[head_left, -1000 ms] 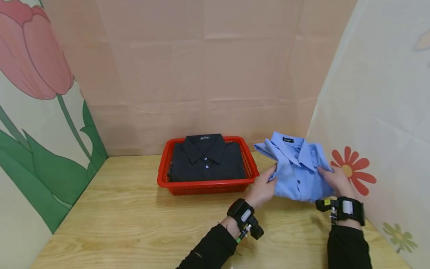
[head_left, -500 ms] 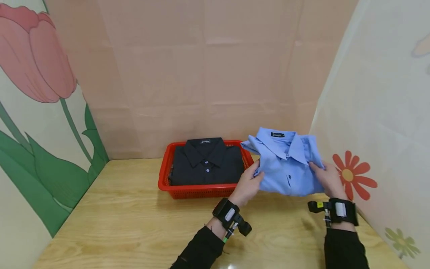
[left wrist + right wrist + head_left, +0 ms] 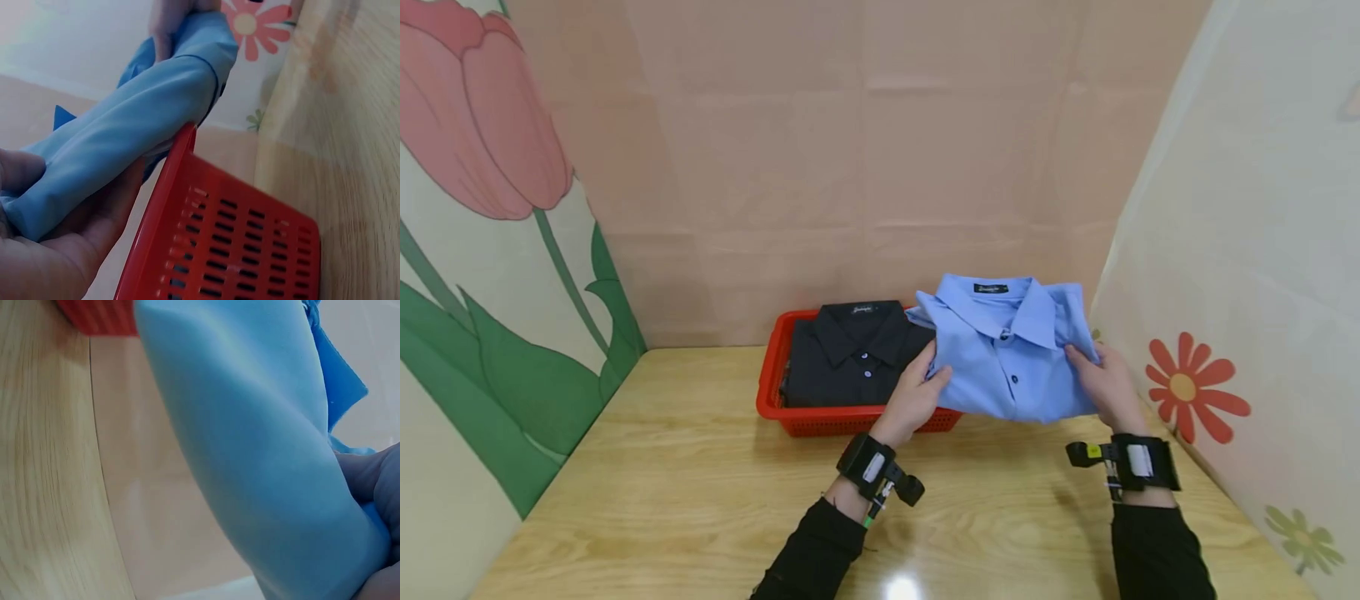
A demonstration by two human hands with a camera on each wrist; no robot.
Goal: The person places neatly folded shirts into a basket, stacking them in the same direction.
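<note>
Pale wooden counter point(image 3: 700, 467), walled by pink paper and flower-printed panels. Both hands grip a folded blue shirt point(image 3: 1007, 367) held above the counter: left hand point(image 3: 912, 398) at its left edge, right hand point(image 3: 1101, 385) at its right, fingers curled around the cloth. It overhangs the right end of a red basket point(image 3: 772, 392) holding a folded black shirt point(image 3: 850, 358). Only the left wrist view shows the basket's slotted wall point(image 3: 244, 244). Collar labels are too small to read.

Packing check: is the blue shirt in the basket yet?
No. Both hands hold the blue shirt above the red basket, overlapping its right edge.
</note>
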